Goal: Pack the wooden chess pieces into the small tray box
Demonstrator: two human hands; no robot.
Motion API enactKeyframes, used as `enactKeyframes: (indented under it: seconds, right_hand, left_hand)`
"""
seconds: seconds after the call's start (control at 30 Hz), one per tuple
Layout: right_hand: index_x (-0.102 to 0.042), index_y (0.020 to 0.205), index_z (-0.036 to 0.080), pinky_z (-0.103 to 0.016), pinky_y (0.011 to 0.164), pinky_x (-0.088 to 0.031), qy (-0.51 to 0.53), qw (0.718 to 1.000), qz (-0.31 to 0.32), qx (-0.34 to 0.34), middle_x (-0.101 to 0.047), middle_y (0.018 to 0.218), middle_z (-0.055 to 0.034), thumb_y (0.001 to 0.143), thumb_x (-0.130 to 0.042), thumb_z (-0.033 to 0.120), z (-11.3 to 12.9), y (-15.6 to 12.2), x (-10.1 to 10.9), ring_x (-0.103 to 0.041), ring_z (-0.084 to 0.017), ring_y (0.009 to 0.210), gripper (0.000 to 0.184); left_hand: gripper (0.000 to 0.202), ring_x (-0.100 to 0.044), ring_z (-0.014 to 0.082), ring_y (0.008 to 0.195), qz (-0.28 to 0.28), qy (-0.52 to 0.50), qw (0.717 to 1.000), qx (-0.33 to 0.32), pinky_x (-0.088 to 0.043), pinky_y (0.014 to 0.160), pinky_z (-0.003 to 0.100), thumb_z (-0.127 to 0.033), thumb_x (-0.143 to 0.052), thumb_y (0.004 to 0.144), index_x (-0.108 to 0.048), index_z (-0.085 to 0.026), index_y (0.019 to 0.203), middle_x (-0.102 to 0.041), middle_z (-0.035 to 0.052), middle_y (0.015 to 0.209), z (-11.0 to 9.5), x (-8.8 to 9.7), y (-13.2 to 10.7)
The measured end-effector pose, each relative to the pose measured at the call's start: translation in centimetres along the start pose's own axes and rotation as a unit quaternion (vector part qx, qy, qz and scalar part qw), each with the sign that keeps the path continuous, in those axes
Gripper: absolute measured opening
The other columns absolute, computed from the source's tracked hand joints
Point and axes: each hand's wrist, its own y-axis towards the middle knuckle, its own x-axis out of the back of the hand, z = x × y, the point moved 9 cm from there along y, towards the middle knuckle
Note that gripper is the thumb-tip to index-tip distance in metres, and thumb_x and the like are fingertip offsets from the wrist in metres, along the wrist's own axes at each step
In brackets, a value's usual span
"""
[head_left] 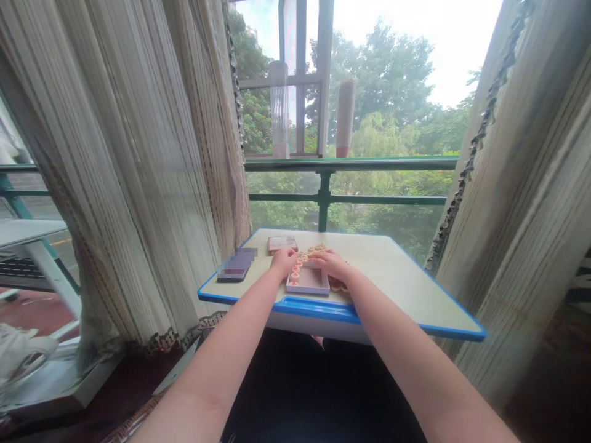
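A small table (pixel 406 277) with a cream top and blue rim stands before a window. On it lies a shallow purple box (pixel 308 281) with several round wooden game pieces (pixel 308 253) bearing red marks scattered behind and beside it. My left hand (pixel 283 260) rests at the box's far left corner, fingers curled over pieces. My right hand (pixel 333 264) lies over the box's far right edge, fingers bent down onto the pieces. What either hand grips is too small to make out.
A flat wooden-looking box (pixel 281 243) sits at the table's far side, and a dark flat object (pixel 236 266) lies at the left. Beige curtains (pixel 138 172) hang on both sides. A green railing (pixel 351 163) and two tall cup stacks (pixel 279 111) are at the window.
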Motion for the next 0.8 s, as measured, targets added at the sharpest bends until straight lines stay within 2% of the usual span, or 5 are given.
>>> enactKeyframes:
  seconds: [0.13, 0.27, 0.47, 0.67, 0.8]
  right_hand:
    - [-0.069, 0.097, 0.028, -0.033, 0.089, -0.035, -0.006, 0.999, 0.019, -0.025, -0.067, 0.104, 0.0008, 0.090, -0.034, 0.040, 0.1, -0.3, 0.2, -0.049, -0.022, 0.101, 0.037]
    - [-0.070, 0.090, 0.022, -0.036, 0.089, -0.032, -0.025, 0.998, 0.016, -0.053, -0.066, 0.099, -0.0058, 0.091, -0.029, 0.041, -0.6, -0.4, 0.7, -0.050, -0.023, 0.100, 0.045]
    - [-0.068, 0.097, 0.024, -0.032, 0.092, -0.031, -0.022, 0.998, 0.040, -0.043, -0.065, 0.108, -0.0024, 0.090, -0.034, 0.037, -0.4, -0.4, 0.3, -0.050, -0.020, 0.101, 0.037]
    - [-0.063, 0.110, 0.034, -0.036, 0.091, -0.033, -0.013, 0.997, 0.062, -0.054, -0.062, 0.115, 0.0022, 0.088, -0.035, 0.045, 0.1, -1.2, 0.4, -0.046, -0.024, 0.109, 0.037]
    - [-0.066, 0.106, 0.031, -0.040, 0.093, -0.030, -0.023, 0.994, 0.061, -0.084, -0.066, 0.107, -0.0015, 0.088, -0.032, 0.050, -0.3, -1.4, 0.7, -0.044, -0.026, 0.110, 0.043]
  left_hand:
    - [0.023, -0.050, 0.0134, 0.057, -0.003, 0.001, 1.000, -0.002, -0.036, 0.057, 0.026, -0.035, -0.051, 0.073, -0.054, -0.017, 0.059, -0.057, -0.0003, 0.056, -0.1, 0.1, 0.0]
    - [0.022, -0.050, 0.0137, 0.057, -0.006, 0.001, 1.000, -0.004, -0.036, 0.057, 0.026, -0.034, -0.052, 0.072, -0.055, -0.016, 0.060, -0.056, 0.0000, 0.055, 0.0, 0.0, 0.0]
    - [0.023, -0.052, 0.0144, 0.058, -0.006, 0.001, 1.000, -0.009, -0.037, 0.058, 0.026, -0.036, -0.051, 0.073, -0.056, -0.016, 0.061, -0.058, 0.0011, 0.057, 0.0, -0.1, 0.1]
    - [0.023, -0.052, 0.0146, 0.060, -0.007, 0.007, 1.000, -0.010, -0.037, 0.059, 0.026, -0.035, -0.051, 0.073, -0.056, -0.016, 0.061, -0.058, 0.0008, 0.057, 0.0, -0.1, 0.0]
    - [0.022, -0.052, 0.0145, 0.059, -0.007, 0.014, 1.000, -0.012, -0.038, 0.059, 0.026, -0.034, -0.050, 0.073, -0.056, -0.017, 0.061, -0.059, 0.0009, 0.057, -0.1, 0.0, 0.0]
